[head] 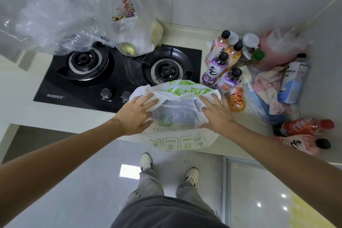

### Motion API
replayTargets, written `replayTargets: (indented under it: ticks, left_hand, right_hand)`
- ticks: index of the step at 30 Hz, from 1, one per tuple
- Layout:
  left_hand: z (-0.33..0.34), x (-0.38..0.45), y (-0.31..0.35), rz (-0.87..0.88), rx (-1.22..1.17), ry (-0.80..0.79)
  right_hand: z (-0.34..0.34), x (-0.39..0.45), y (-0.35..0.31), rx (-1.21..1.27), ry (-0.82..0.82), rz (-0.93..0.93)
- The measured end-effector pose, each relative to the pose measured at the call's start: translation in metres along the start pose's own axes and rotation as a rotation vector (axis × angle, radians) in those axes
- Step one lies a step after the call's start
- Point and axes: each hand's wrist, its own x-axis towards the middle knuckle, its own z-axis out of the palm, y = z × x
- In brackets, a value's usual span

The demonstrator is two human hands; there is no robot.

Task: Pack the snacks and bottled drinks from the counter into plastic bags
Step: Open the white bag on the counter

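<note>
Counter [77, 116], gas stove [118, 77], upright bottles [220, 65] crowding white bag [177, 116]

white bag [177, 116]: contents unclear | clear bag [46, 15]: cut off left

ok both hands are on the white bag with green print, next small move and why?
Probably spread the mouth of the white bag open. Left hand and right hand lie flat on it with straight fingers, the bag looks flattened on the counter edge, and the upright bottles beside it are not yet packed.
</note>
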Motion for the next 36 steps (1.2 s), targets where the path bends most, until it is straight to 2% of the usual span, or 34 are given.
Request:
replayTargets:
  ticks: [4, 10, 12, 16, 21, 25, 30, 34, 36]
  left_hand:
    - [-0.011, 0.001, -0.008, 0.170, 0.086, -0.013]
    - [-0.035, 0.010, -0.008, 0.450, 0.263, -0.058]
    - [-0.042, 0.016, -0.007, 0.499, 0.295, -0.133]
    - [-0.050, 0.029, -0.014, 0.395, 0.414, -0.365]
    - [-0.035, 0.023, -0.029, 0.249, 0.399, -0.498]
    - [-0.025, 0.021, -0.033, 0.061, 0.358, -0.535]
    - [-0.021, 0.023, -0.027, -0.148, 0.305, -0.557]
    - [-0.014, 0.020, -0.021, -0.192, 0.250, -0.552]
    - [-0.009, 0.017, -0.023, -0.179, 0.132, -0.499]
  right_hand:
    - [0.008, 0.003, 0.002, 0.044, -0.069, 0.003]
    - [0.018, 0.005, 0.008, 0.025, -0.036, -0.077]
    - [0.018, 0.002, 0.010, -0.013, 0.003, -0.132]
    - [0.018, -0.004, 0.012, -0.023, 0.067, -0.242]
    - [0.026, -0.013, 0.014, 0.026, 0.049, -0.199]
    - [0.033, -0.015, 0.010, 0.037, -0.055, -0.103]
    - [0.035, -0.012, 0.005, 0.188, -0.039, -0.050]
    - [0.031, -0.011, 0.008, 0.266, -0.033, -0.048]
    - [0.030, -0.011, 0.010, 0.258, -0.057, -0.030]
